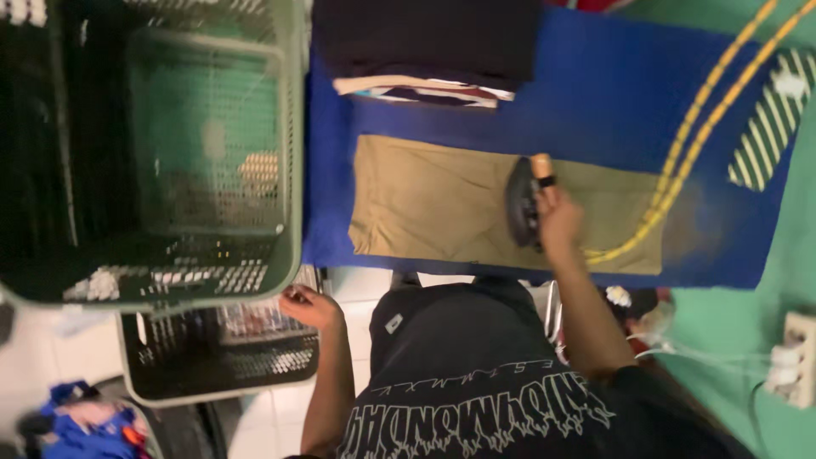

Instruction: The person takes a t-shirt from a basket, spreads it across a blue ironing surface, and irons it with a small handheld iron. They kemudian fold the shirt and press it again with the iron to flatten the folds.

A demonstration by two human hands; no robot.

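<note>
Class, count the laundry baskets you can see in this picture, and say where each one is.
2. A large green basket sits at upper left beside the blue ironing cloth. A smaller pale basket lies below it, by the left hand. Others may be out of frame.

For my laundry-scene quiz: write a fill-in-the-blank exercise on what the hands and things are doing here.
1. The right hand presses the iron onto the ____ garment.
2. The garment lies on a ____ cloth.
3. The left hand is at the rim of the green ____.

Missing words: tan; blue; basket
</note>
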